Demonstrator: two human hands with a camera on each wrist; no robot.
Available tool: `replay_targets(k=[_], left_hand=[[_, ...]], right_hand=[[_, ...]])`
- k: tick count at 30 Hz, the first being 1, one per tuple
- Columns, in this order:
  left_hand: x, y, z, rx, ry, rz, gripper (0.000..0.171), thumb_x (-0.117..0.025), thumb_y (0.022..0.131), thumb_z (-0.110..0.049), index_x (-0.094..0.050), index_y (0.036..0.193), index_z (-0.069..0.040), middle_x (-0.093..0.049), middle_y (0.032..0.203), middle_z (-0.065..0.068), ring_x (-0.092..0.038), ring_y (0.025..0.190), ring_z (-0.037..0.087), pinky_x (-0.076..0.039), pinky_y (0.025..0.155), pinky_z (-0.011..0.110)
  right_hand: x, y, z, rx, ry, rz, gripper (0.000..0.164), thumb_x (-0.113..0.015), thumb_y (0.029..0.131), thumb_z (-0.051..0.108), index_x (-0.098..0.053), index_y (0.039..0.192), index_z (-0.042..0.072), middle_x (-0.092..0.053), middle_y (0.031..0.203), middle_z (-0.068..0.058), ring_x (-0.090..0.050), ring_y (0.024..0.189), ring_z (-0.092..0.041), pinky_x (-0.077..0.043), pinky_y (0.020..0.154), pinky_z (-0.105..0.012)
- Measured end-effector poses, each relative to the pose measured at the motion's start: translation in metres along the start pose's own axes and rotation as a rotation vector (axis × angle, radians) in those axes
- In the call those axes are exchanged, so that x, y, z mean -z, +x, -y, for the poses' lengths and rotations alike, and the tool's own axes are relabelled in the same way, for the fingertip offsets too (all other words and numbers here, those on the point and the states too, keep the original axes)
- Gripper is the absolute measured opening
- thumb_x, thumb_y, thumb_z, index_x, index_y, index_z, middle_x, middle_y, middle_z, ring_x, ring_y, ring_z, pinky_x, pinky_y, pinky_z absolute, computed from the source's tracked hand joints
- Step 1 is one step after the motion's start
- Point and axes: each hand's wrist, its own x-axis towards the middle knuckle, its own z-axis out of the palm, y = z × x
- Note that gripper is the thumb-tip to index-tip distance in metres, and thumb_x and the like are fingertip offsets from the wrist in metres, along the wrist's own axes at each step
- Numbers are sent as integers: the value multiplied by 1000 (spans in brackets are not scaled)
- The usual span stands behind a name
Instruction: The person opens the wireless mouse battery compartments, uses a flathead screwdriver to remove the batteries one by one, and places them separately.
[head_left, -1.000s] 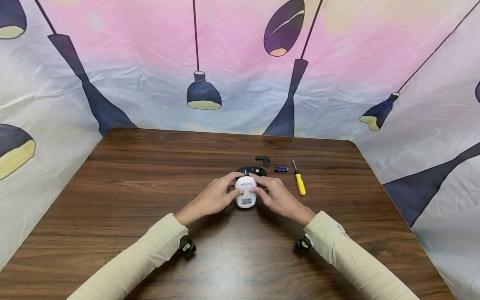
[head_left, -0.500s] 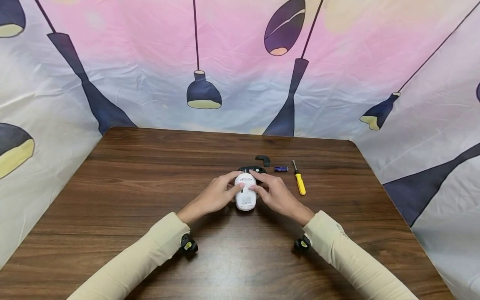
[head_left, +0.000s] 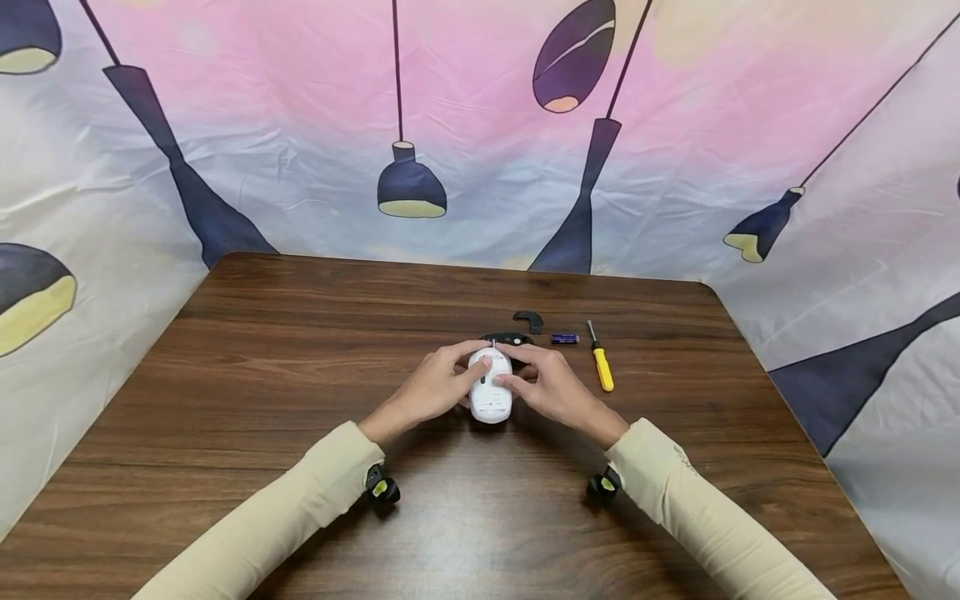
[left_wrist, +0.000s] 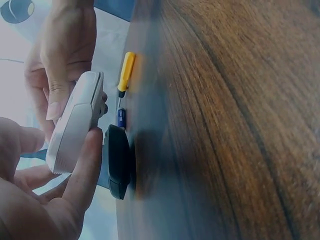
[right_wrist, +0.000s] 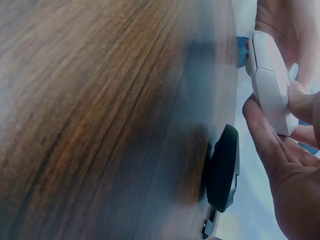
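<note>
Both hands hold a white computer mouse (head_left: 491, 404) above the table, its underside facing up toward the head camera. From the left, my left hand (head_left: 429, 385) grips it, thumb on the underside and fingers along the side and beneath. On the other side my right hand (head_left: 561, 390) pinches it the same way, thumb on the underside. In the left wrist view the white mouse (left_wrist: 77, 122) is seen edge-on, clear of the tabletop. Just beyond it a black mouse (head_left: 517, 339) lies on the table, partly hidden by the hands.
Behind the black mouse lies a curved black cover (head_left: 529, 318). To its right are a blue battery (head_left: 565, 339) and a screwdriver (head_left: 602, 367) with a yellow handle. The wooden table (head_left: 300, 333) ends at a printed cloth backdrop (head_left: 315, 167).
The white mouse has tilted, showing more of its length, and its near end has come slightly toward me. My left thumb has slid farther up its underside. Things on the table stay put.
</note>
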Motion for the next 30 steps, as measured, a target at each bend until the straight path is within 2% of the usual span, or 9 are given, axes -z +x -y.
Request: replay_targets(k=[7,13,23,26,30], left_hand=[[-3,1,0,12,-11,-8,35,-57,106,-21,-60,140,-11,-69,103,15,-67,65,18,-63,56,41],[-5,0,0,20,-5,-13,35,-57,106,-21,-61,139,-11,-69,101,13,-67,61,18,-63,55,40],[-7,0,-1,37,-1,-33,31,-60,104,-22,-64,133,-11,-70,98,12,-66,61,18,-63,55,40],[-8,1,0,43,-36,-26,33,-62,103,-19,-63,133,-6,-70,102,15,-67,62,17,-63,57,40],[-7,1,2,51,-120,29,42,-67,98,-11,-57,136,3,-68,113,20,-69,68,18,-64,63,43]], right_hand=[[0,0,3,-32,22,13,49,-74,94,9,-59,139,-1,-64,128,-19,-72,80,-13,-61,60,-24],[-1,-2,3,-40,37,6,46,-75,93,8,-61,136,-3,-65,126,-20,-71,72,-9,-60,56,-24],[-3,0,2,-69,29,8,44,-75,93,8,-62,134,-4,-67,121,-20,-70,67,-15,-61,55,-24],[-3,1,1,-75,31,3,44,-75,93,7,-62,133,-4,-67,121,-20,-70,68,-14,-61,56,-24],[-2,0,0,-84,35,-5,42,-75,92,6,-63,132,-3,-67,120,-19,-70,69,-14,-61,56,-24]])
